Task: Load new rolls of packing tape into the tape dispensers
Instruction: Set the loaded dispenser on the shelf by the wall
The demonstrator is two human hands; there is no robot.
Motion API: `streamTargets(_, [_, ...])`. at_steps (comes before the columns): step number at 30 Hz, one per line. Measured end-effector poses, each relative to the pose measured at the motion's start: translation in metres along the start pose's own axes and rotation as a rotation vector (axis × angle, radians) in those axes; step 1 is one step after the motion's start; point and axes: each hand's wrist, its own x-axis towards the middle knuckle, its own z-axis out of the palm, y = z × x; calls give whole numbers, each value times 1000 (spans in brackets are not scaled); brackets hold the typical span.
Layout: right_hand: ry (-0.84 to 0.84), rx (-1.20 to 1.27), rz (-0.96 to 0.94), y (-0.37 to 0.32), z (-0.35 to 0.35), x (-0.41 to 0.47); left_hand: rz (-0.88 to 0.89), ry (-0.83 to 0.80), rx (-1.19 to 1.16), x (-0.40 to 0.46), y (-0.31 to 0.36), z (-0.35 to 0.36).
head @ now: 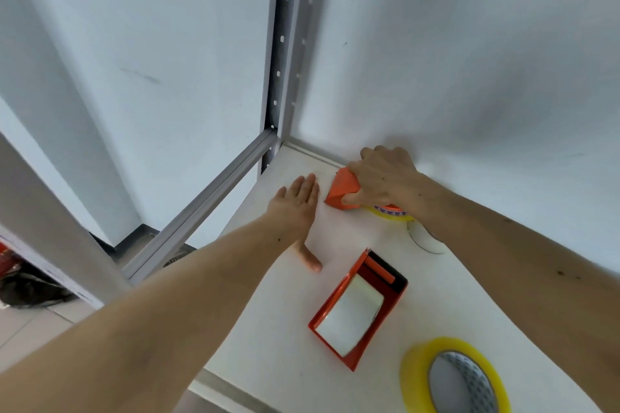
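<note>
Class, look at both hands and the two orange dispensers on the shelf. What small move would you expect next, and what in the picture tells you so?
Probably the right hand draws the far orange dispenser forward off the back wall. It already grips that dispenser, which seems to carry a yellow roll, while the left hand lies flat and empty on the shelf beside it.

place: likely storeroom | cues: slotted metal shelving upright (280,54), bare white wall (469,43)

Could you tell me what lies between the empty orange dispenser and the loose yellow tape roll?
Nothing: in the head view, only bare white shelf separates the dispenser from the roll.
</note>
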Motion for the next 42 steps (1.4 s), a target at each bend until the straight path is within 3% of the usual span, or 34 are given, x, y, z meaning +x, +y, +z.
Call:
streamTargets(12, [-53, 0, -53, 2, -7, 2, -66, -9, -120, -9, -6, 3])
streamTargets(16, [-73, -32, -56, 0, -10, 4, -9, 41, -159, -10, -8, 5])
streamTargets(19, [-95, -65, -64, 0, -14, 5, 49, 46, -151, -13, -9, 7])
streamTargets(42, [-190, -73, -27, 35, 6, -27, -25, 7, -197, -8, -12, 11])
